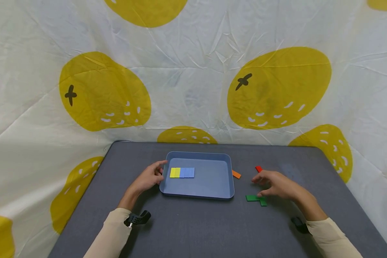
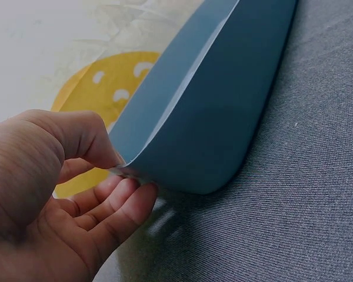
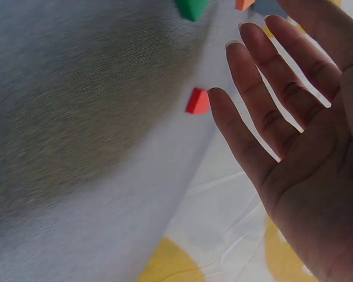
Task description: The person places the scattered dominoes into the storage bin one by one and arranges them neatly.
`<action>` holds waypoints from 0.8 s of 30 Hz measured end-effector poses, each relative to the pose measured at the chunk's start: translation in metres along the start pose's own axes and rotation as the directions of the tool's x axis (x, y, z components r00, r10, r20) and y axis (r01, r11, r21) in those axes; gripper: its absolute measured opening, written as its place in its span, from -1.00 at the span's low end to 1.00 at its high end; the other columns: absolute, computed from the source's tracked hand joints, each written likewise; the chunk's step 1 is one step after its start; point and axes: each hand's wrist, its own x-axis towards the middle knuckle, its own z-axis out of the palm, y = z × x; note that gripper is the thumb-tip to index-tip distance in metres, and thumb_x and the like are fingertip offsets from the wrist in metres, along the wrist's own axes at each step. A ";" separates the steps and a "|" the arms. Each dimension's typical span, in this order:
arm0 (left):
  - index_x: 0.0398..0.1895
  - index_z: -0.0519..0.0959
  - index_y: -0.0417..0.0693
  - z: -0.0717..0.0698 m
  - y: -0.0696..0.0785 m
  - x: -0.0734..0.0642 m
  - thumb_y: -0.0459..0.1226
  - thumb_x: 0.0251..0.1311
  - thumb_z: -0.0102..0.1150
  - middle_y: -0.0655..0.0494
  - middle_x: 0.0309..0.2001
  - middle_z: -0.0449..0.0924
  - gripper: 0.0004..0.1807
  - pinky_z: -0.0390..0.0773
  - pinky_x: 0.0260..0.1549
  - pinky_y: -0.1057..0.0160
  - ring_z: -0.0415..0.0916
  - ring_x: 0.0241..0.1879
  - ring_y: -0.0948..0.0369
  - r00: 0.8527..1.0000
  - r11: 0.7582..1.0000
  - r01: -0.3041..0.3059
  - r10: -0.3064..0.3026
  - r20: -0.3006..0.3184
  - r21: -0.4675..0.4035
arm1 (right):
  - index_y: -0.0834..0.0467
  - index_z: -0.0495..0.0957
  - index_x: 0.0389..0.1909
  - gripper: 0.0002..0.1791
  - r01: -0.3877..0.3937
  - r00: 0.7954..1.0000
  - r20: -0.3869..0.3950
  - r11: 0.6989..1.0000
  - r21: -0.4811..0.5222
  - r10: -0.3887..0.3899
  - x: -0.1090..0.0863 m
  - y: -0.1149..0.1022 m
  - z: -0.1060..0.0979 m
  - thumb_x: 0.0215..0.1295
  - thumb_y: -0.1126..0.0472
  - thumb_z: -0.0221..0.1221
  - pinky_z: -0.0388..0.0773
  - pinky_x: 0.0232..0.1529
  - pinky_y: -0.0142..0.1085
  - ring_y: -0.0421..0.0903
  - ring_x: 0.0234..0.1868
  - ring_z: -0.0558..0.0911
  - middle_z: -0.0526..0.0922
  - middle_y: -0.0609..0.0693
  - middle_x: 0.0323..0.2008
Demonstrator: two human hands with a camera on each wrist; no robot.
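Note:
My left hand (image 1: 151,176) pinches the left rim of a blue-grey tray (image 1: 209,181); in the left wrist view the thumb is at the rim and the fingertips are on the outer wall. Inside the tray, yellow tiles (image 1: 175,172) and blue tiles (image 1: 187,172) lie side by side in a row. My right hand (image 1: 277,184) hovers to the right of the tray, fingers spread and slightly bent, holding nothing. Below its thumb lies green tile material (image 1: 253,198), one piece or two, I cannot tell. Beyond its fingers is a red piece (image 1: 258,168), partly hidden by the hand in the head view.
An orange tile (image 1: 236,174) lies against the tray's right side. The dark grey table (image 1: 187,229) runs back to a white cloth (image 1: 187,96) printed with yellow fruit. Dark bands (image 1: 138,218) sit at both wrists.

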 end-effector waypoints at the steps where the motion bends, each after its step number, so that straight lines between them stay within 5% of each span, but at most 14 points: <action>1: 0.49 0.32 -0.15 0.000 0.000 0.000 -0.49 0.17 0.12 -0.11 -0.12 0.41 -0.27 0.57 -0.36 0.16 0.41 -0.26 0.08 1.000 1.000 0.002 -0.002 -0.001 -0.001 | 0.26 0.61 0.07 -0.45 -0.007 1.000 0.003 1.000 0.005 0.007 -0.002 0.002 0.001 0.10 0.10 0.49 0.62 -0.01 -0.06 0.15 -0.02 0.66 0.69 0.13 0.04; 24: 0.50 0.30 -0.16 0.002 -0.001 0.000 -0.50 0.19 0.11 -0.13 -0.13 0.39 -0.27 0.56 -0.37 0.17 0.40 -0.26 0.08 1.000 1.000 -0.012 0.012 0.001 0.007 | 0.15 0.63 0.06 -0.41 0.056 0.998 -0.042 0.998 -0.021 -0.056 -0.023 0.024 0.020 0.01 0.02 0.54 0.59 -0.08 -0.22 -0.09 -0.10 0.64 0.64 0.00 -0.04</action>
